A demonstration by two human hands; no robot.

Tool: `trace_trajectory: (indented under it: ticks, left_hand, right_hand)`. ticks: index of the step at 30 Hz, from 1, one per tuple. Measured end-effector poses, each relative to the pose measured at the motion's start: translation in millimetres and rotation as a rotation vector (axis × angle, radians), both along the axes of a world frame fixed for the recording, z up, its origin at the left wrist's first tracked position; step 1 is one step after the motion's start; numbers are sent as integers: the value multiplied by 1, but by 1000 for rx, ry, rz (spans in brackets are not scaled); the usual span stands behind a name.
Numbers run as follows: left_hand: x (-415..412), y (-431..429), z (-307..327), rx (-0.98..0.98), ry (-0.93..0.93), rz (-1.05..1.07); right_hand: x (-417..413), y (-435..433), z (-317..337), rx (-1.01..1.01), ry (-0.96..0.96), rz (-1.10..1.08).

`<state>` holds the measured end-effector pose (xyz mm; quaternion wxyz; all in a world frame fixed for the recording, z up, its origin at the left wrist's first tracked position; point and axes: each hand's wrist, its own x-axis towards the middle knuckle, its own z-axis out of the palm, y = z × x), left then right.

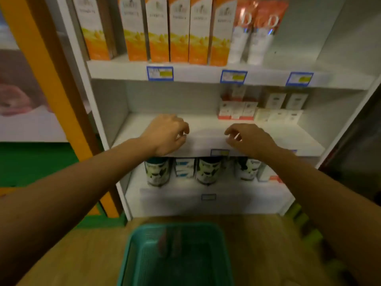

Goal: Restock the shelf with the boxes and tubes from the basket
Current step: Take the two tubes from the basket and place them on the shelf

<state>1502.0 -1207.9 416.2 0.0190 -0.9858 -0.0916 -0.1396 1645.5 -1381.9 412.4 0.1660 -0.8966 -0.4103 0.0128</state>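
head view
boxes: orange-and-white, upright in a row one level above the middle shelf; long axes vertical.
tubes: white, orange-topped, upright, same level.
basket: teal, on the floor below the middle shelf.
left hand, right hand: over the middle shelf's front, loosely curled, holding nothing.

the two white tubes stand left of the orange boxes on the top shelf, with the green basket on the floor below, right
No: the head view shows the white tubes standing right of the orange boxes on the top shelf. The green basket is on the floor.
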Motion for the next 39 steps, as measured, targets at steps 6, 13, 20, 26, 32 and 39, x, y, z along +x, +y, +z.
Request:
trace_trajectory:
  ticks: [6,13,20,26,32,39]
  left_hand:
    - [-18,-7,-132,-177,218,32]
    - [-38,3,-268,-306,532,203]
    - [-57,23,-350,-310,695,389]
    - [-53,20,-383,-419,610,446]
    - [-43,12,-392,-417,577,400]
    - [-44,27,-385,-245,644,58]
  right_hand:
    - [-27,-20,-138,-172,176,21]
    - [-49,-10,-266,-366,357,92]
    - [-78,36,-350,-378,413,76]
    - [-103,65,-381,-405,393,-26]
    - [-112,70,-395,-338,335,-99]
    - [-110,73,-394,-349,292,-109]
